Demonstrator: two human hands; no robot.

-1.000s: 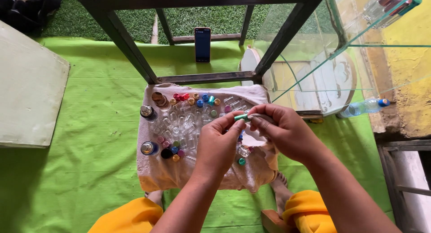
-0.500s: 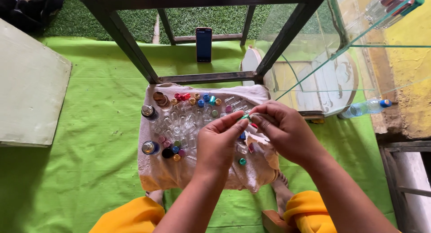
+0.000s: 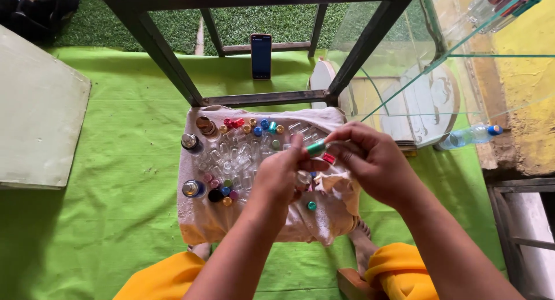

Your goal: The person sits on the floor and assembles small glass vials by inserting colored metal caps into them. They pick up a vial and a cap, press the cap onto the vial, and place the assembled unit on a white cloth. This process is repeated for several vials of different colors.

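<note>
While both hands' fingers pinch green-capped vial, caps/vials crowd cloth below.

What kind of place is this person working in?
Probably a makeshift floor workspace for handling small bottles: a green mat, a cloth-covered stool strewn with tiny glass vials and coloured caps, and artificial grass beyond.

Both hands cover the right part of the pale cloth-covered tray, so the tiny clear glass vials lying under them can't be seen. The small vial with the green metallic cap is mostly buried in the fingers of the left hand and right hand, only the cap showing. Up right of the tray, clear plastic bottles run off the top edge.
</note>
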